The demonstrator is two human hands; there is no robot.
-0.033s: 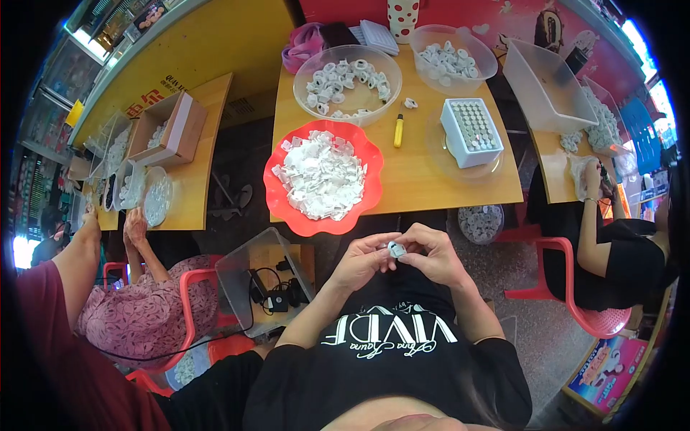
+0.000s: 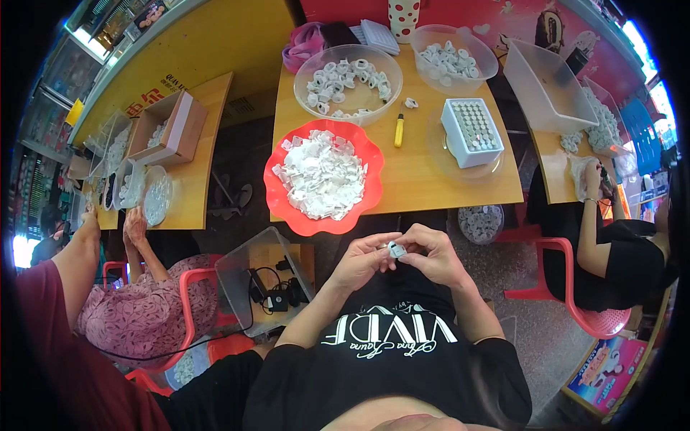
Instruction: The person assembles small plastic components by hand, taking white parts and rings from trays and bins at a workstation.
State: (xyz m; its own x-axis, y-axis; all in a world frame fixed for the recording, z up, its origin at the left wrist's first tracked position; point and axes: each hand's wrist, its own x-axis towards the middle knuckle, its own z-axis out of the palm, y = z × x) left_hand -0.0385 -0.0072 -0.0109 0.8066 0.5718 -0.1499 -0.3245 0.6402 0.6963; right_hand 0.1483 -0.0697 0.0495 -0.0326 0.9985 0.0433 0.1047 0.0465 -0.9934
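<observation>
Over my lap, just off the table's front edge, a small white plastic part [image 2: 396,250] with a dark opening is pinched between both hands. My left hand [image 2: 359,261] grips its left side with thumb and fingers. My right hand [image 2: 432,254] closes on it from the right. The nearest container is a red scalloped bowl [image 2: 273,188] heaped with flat white plastic pieces [image 2: 323,174]. Behind it stands a clear round bowl [image 2: 302,100] of white ring-like parts [image 2: 334,80]. A yellow-handled screwdriver [image 2: 399,132] and one loose white part [image 2: 410,103] lie on the table.
At the table's right, a white box [image 2: 480,154] holds rows of small round pieces. Another clear bowl [image 2: 431,80] of white parts stands behind it. Below the table is a tub [image 2: 480,228] of parts. Co-workers sit left and right, by red chairs [image 2: 573,276]. A clear bin [image 2: 237,269] stands left.
</observation>
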